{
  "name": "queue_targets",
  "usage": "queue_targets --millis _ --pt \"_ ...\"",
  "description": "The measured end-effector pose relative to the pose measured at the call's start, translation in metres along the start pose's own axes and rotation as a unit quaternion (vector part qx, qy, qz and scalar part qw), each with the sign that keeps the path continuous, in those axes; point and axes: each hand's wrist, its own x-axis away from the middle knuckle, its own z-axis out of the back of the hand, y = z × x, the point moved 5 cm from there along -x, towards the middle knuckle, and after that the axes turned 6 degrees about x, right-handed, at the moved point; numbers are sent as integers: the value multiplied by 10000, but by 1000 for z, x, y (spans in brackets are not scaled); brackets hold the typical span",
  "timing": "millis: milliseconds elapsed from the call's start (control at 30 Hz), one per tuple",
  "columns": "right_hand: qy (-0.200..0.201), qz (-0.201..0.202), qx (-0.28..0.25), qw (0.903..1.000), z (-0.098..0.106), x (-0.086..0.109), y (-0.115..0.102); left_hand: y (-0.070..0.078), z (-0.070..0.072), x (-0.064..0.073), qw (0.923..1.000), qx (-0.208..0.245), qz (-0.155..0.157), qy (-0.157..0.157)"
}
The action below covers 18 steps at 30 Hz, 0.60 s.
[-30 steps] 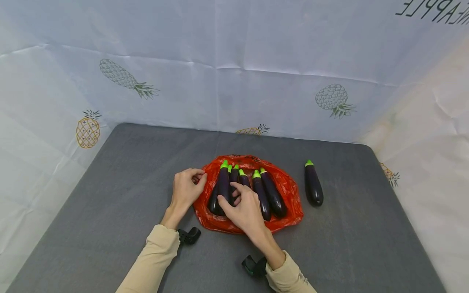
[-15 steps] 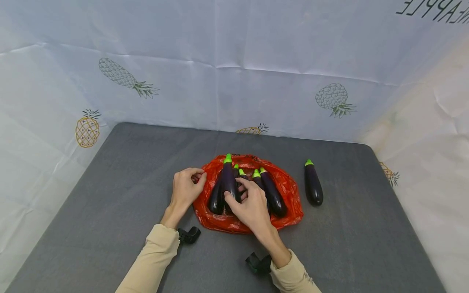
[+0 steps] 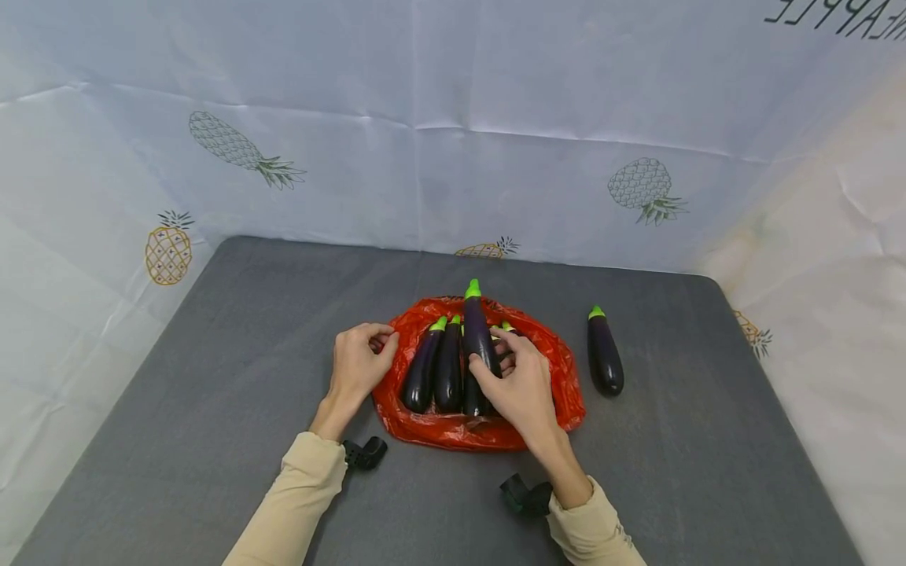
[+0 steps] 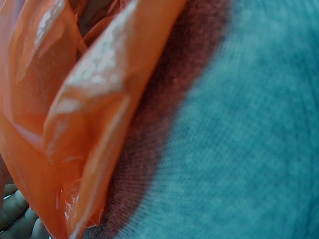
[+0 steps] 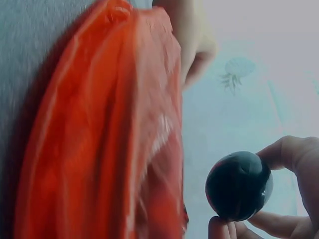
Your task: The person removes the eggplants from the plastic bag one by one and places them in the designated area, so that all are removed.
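Note:
My right hand [image 3: 524, 387] grips an eggplant [image 3: 477, 326] between thumb and fingers, holding it over the open red plastic bag [image 3: 453, 434]. In the right wrist view, the round dark end of that eggplant [image 5: 238, 186] shows raised beside the bag [image 5: 94, 139]. At the bag's left rim, my left hand [image 3: 359, 364] pinches the plastic. Inside the bag lie more eggplants [image 3: 421, 376], dark purple with bright green caps; my right hand hides some of them. Orange-looking folds of the bag [image 4: 75, 114] fill the left wrist view's left side, with fingertips [image 4: 17, 211] at the lower corner.
A single eggplant [image 3: 605, 355] lies on the grey table [image 3: 679, 456], right of the bag. White cloth [image 3: 524, 94] printed with pineapples hangs behind the table and at both sides. Each wrist carries a black camera mount [image 3: 366, 453].
My right hand has lifted the eggplant from the bag's left side and carried it rightward, uncovering the eggplants there. My left hand stays at the rim.

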Motion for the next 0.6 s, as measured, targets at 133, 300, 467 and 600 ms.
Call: queue_targets --millis 133,300,467,600 --pt "88 -83 76 9999 11 -4 8 0 0 0 10000 3 34 -7" --pt "288 -149 246 9992 26 -8 18 0 1 0 10000 -16 69 -5" --pt "486 -221 336 9980 40 -12 29 0 2 0 10000 7 55 0" --pt "639 -284 427 9966 51 -14 39 0 2 0 10000 8 5 4"
